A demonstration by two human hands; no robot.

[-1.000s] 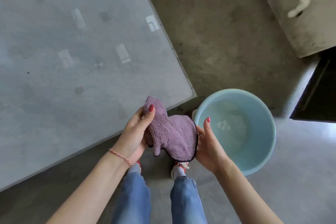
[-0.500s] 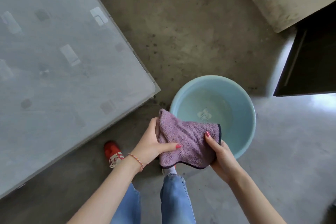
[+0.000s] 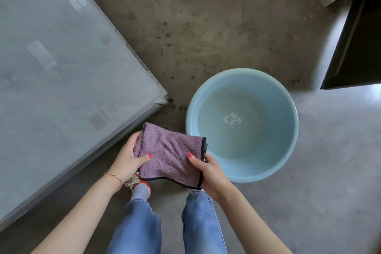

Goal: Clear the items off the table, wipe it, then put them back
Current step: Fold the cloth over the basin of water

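A purple terry cloth (image 3: 171, 153) with a dark hem is held folded between both hands above the floor, in front of my legs. My left hand (image 3: 127, 158) grips its left edge, thumb on top. My right hand (image 3: 208, 168) pinches its right edge, thumb on top and fingers beneath. The grey glass-topped table (image 3: 61, 72) fills the left side; its corner lies just above the cloth, and nothing stands on the part in view.
A light blue basin (image 3: 288, 146) holding a little water stands on the concrete floor right of the cloth. A dark open cabinet (image 3: 358, 47) is at the upper right. My jeans and a red shoe (image 3: 140, 181) are below the cloth.
The cloth has gone from bunched and drooping to a flatter fold held by both hands. The view has swung right, so the table slid left and the basin moved toward the middle.
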